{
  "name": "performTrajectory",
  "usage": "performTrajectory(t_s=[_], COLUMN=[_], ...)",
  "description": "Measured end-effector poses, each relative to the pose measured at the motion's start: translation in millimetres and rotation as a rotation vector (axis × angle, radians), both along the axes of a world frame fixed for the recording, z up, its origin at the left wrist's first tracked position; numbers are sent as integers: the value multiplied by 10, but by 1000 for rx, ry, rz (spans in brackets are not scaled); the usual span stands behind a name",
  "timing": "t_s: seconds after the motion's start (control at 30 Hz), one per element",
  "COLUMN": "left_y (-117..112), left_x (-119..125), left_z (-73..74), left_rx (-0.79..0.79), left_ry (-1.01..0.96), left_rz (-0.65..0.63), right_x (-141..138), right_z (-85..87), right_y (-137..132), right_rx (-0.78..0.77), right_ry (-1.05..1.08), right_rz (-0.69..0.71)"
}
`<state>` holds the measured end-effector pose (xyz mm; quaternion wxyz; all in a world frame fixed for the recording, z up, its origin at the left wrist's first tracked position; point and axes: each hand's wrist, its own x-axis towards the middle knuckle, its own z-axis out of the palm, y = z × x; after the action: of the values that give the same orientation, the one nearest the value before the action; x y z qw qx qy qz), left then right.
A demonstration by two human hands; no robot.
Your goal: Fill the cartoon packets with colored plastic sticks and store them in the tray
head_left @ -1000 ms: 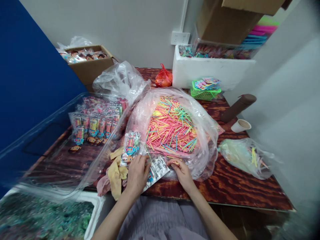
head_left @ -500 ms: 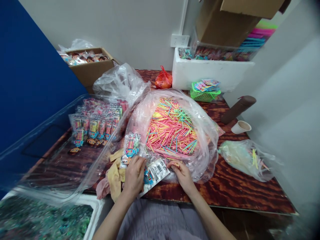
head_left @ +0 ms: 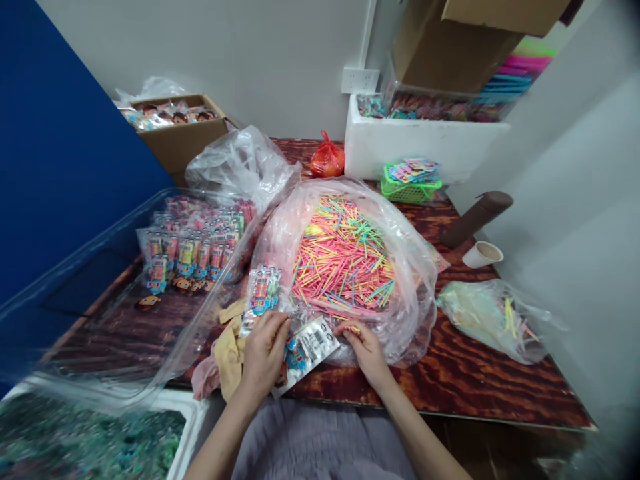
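My left hand (head_left: 266,352) is closed, thumb against fingers, over the left part of a flat silver printed pouch (head_left: 314,343). What its fingertips pinch is hidden. Just beyond them lie filled clear-fronted pouches (head_left: 261,293) with coloured sticks showing inside. At the pouch's right end, my right hand (head_left: 369,353) is closed around a small bundle of thin coloured sticks (head_left: 353,329), whose pale ends show at the fingers. A large open clear plastic bag (head_left: 417,280) in front of both hands holds a heap of loose pink, yellow, green and blue sticks (head_left: 345,260).
Left are rows of filled pouches (head_left: 200,247) in a clear plastic bag and yellow cloth (head_left: 230,360). A dark bottle (head_left: 475,220), a paper cup (head_left: 483,255) and a tied bag (head_left: 475,313) stand right. A green basket (head_left: 407,192) and foam box (head_left: 420,147) are behind.
My left hand has shifted slightly left, uncovering more of the silver pouch. My right hand, still around the sticks, has barely moved.
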<state>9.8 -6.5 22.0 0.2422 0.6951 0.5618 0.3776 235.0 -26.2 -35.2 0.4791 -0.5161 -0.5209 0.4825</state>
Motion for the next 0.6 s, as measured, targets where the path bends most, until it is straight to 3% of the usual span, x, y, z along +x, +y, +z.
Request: performTrajectory(t_s=[0.17,0.4,0.6], left_y=[11,52,14], left_x=[10,-10,-11], left_z=[13,155,72], left_rx=[2,28,25], left_ry=[-17,-42,-55], left_rz=[6,20,11], right_x=[-6,-23,-42], right_z=[-21,-29,-36], right_y=[6,7,0], right_rx=[-9,-9,6], right_ry=[6,-5,-23], right_rz=[-9,-22,-12])
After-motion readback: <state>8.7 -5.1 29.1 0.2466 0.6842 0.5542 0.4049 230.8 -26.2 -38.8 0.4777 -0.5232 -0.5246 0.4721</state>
